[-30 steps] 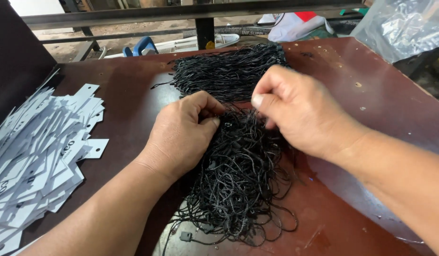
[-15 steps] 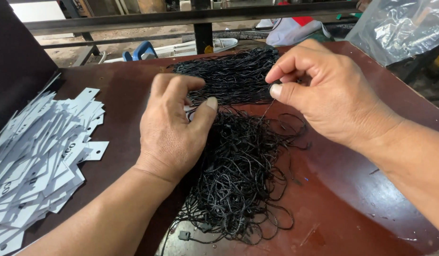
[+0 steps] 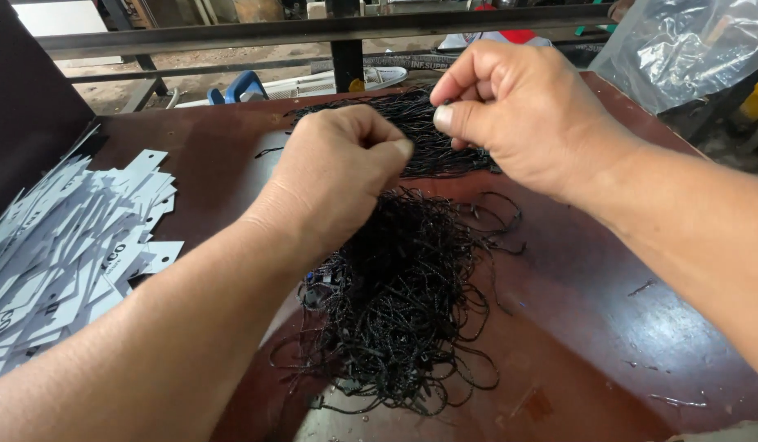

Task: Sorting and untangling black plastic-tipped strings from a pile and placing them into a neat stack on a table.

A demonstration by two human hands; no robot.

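A tangled heap of thin black string loops (image 3: 407,295) lies on the dark brown table (image 3: 608,311). A second, neater bundle of black strings (image 3: 428,131) lies farther back. My left hand (image 3: 338,176) is raised above the heap, thumb and forefinger pinched together on a strand. My right hand (image 3: 518,115) hovers just right of it, thumb and forefinger pinching a thin black string. The two hands nearly meet above the far edge of the heap.
A pile of white paper tags (image 3: 64,245) spreads over the table's left side. A clear plastic bag (image 3: 690,45) sits at the far right corner. A dark metal rail (image 3: 313,33) runs behind the table, with a blue object (image 3: 240,86) below it.
Both hands have lifted off the heap and risen toward the camera. The right hand has pulled a strand up, and the left hand has closed from a flat press into a pinch.
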